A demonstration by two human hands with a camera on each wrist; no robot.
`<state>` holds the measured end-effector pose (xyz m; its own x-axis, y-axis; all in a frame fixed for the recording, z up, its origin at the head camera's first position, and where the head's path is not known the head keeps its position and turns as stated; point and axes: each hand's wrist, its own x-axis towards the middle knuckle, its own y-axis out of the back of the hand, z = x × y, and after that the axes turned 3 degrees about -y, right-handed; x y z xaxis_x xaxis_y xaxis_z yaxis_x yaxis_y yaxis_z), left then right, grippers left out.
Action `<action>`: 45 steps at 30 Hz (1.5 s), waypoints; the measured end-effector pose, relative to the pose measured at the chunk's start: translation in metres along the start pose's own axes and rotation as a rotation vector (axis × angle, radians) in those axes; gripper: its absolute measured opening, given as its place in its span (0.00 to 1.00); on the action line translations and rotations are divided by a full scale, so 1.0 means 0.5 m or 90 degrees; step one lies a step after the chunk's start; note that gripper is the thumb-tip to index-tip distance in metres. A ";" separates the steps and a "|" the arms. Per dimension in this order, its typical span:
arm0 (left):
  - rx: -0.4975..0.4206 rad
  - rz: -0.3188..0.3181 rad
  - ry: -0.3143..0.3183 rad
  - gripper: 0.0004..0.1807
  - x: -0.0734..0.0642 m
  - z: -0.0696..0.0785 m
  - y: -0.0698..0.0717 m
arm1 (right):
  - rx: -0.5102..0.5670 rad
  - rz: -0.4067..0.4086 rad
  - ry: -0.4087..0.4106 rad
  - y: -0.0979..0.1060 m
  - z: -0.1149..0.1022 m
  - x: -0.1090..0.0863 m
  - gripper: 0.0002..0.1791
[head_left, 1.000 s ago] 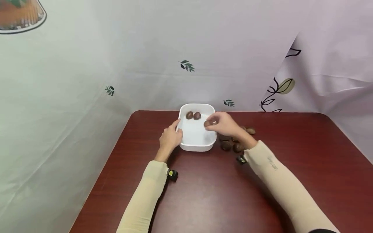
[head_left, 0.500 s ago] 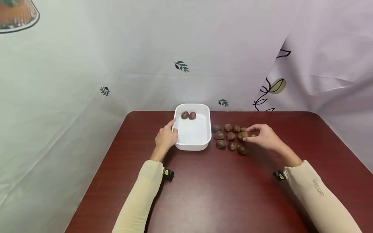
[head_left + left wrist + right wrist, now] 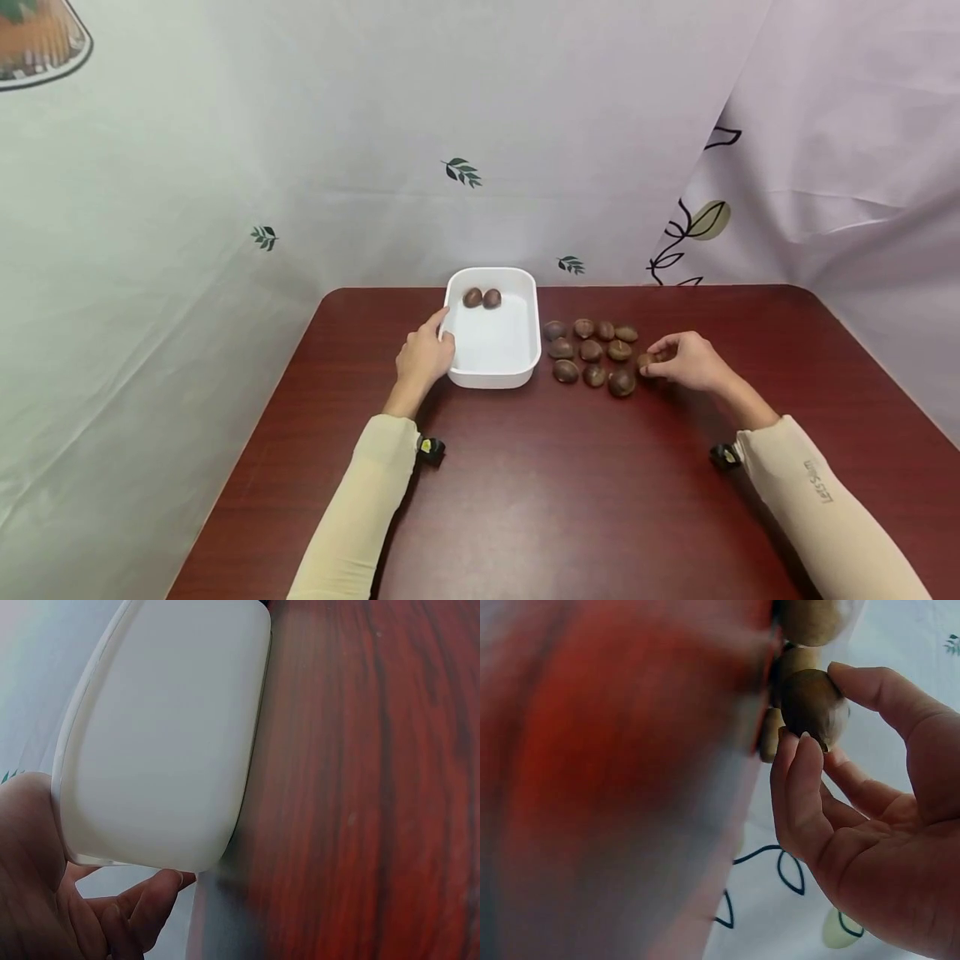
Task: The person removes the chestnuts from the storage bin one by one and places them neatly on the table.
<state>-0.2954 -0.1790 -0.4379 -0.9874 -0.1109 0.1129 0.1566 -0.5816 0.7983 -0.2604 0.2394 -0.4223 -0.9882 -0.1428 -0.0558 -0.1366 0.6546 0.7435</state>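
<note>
A white rectangular container (image 3: 491,379) stands at the back of the table, with two chestnuts (image 3: 482,298) inside near its far end. My left hand (image 3: 424,354) holds its left side, thumb by the rim; the left wrist view shows fingers (image 3: 154,907) bent against the white wall (image 3: 165,742). Between thumb and fingertips, my right hand (image 3: 693,362) pinches a chestnut (image 3: 810,709) at the right end of the group. To the right of the container, several more chestnuts (image 3: 591,351) lie in rough rows on the table.
The dark red wooden table (image 3: 510,492) reaches back to a pale patterned cloth (image 3: 360,200) hanging behind and along the sides. Each wrist wears a small black device (image 3: 431,450) below a cream sleeve (image 3: 352,508).
From over the container, my right hand has moved right to the chestnuts, then slightly further right, pinching one there. The left hand has stayed at the container; the head view has shifted slightly.
</note>
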 end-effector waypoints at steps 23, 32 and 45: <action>0.001 0.009 0.014 0.30 0.001 -0.018 0.013 | -0.152 -0.019 0.065 0.002 -0.093 0.033 0.22; 0.006 0.011 0.013 0.30 0.002 -0.021 0.003 | 0.032 0.028 0.137 -0.117 -0.279 0.136 0.21; 0.009 0.007 0.005 0.30 -0.001 0.001 0.000 | 0.115 0.066 0.086 -0.247 -0.364 0.263 0.24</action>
<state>-0.2951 -0.1782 -0.4377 -0.9855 -0.1227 0.1169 0.1664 -0.5694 0.8051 -0.3607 0.0047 -0.4003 -0.9808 -0.1586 0.1132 -0.0578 0.7916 0.6083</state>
